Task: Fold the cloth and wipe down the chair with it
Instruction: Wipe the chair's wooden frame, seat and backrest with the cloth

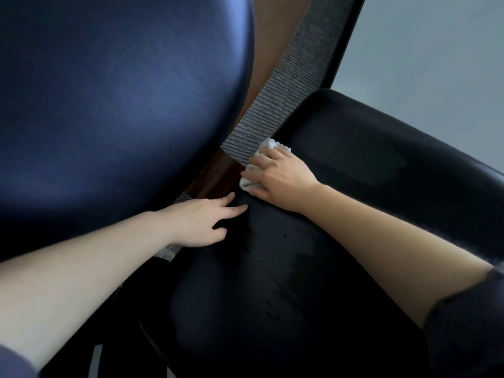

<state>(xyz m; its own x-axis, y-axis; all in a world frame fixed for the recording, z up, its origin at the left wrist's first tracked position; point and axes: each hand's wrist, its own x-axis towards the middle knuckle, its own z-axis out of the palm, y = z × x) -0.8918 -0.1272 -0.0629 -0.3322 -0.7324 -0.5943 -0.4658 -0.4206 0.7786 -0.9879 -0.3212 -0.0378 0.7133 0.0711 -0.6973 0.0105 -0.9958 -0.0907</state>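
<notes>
a black padded chair seat with a smooth leather-like cover [272, 290] fills the lower and right part of the view. the small white crumpled cloth [273, 145] lies on this seat, at its rim toward 11 o'clock, and most of it is covered by the right hand [275, 175]. this hand comes in from 4 o'clock. its fingers are bent over the bunched cloth and hold it down on the seat, and white cloth shows past the fingertips at 12 o'clock and under them at 9 o'clock.

the left hand [203, 222] comes in from 8 o'clock and rests on the same rim, just beside the right hand at its 7 o'clock side, not touching the cloth. its fingers are nearly straight and a little spread, and they hold nothing.

some duller, more matte patches show on the seat cover, one at 2 o'clock from the cloth and one at 5 o'clock from it.

a large dark blue glossy rounded surface [122, 105] takes the upper left. between it and the seat a strip of grey ribbed carpet [286, 91] runs toward 1 o'clock, with a brown wooden strip [218, 173] beside it.
</notes>
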